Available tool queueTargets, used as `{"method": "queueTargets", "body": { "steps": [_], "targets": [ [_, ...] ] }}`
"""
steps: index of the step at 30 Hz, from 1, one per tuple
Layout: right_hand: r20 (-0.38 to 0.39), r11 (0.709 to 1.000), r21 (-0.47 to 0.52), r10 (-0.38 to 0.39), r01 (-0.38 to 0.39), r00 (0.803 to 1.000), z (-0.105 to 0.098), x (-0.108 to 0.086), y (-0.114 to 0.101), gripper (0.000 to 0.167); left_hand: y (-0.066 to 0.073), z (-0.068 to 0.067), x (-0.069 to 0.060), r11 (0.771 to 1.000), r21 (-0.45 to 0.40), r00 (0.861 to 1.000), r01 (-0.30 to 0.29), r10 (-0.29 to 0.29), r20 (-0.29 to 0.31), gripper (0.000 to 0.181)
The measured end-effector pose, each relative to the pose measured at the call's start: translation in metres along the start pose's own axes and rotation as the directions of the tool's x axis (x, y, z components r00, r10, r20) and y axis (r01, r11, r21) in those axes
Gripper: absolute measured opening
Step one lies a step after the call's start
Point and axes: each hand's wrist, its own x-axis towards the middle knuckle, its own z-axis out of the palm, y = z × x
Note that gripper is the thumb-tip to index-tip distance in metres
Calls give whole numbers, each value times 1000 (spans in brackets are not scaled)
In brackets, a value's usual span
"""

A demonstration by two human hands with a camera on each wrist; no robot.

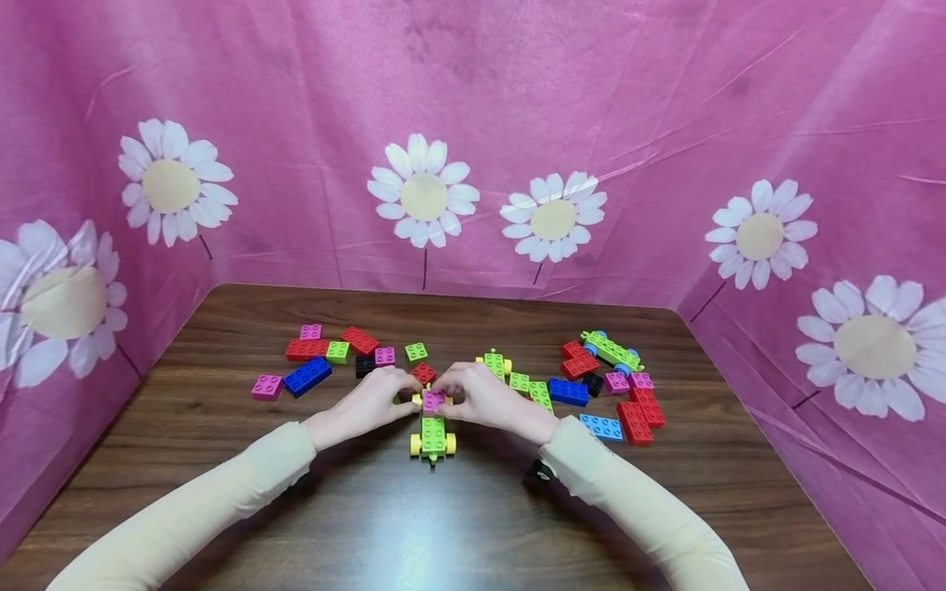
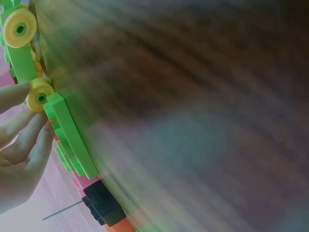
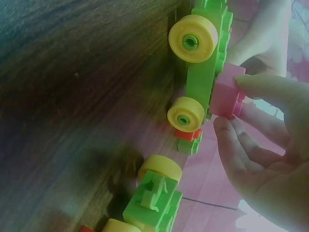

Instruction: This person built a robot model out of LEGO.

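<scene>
A green toy car base with yellow wheels stands on the table before me. On its studs, towards the far end, sits a pink brick. My right hand pinches this brick between thumb and fingers. Across from it, my left hand holds the base at its far yellow wheel, the thumb on one side and the fingers on the other. A red brick lies just beyond the hands. The fingers partly cover the far end of the base.
Loose pink, red, green, black and blue bricks lie at the left. A second green car base with yellow wheels stands beyond my right hand. More bricks and a blue-wheeled green base are at the right. Pink cloth surrounds the table.
</scene>
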Motion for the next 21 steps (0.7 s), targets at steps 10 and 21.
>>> {"method": "queueTargets", "body": {
  "steps": [10,21],
  "targets": [
    [-18,1000,5,20,-20,1000,4,1,0,24,0,1,0,999,-6,999,-35,35,-40,19],
    [-27,999,-27,23,-24,999,5,1,-3,28,-1,1,3,999,-7,999,33,-33,20,21]
  ]
}}
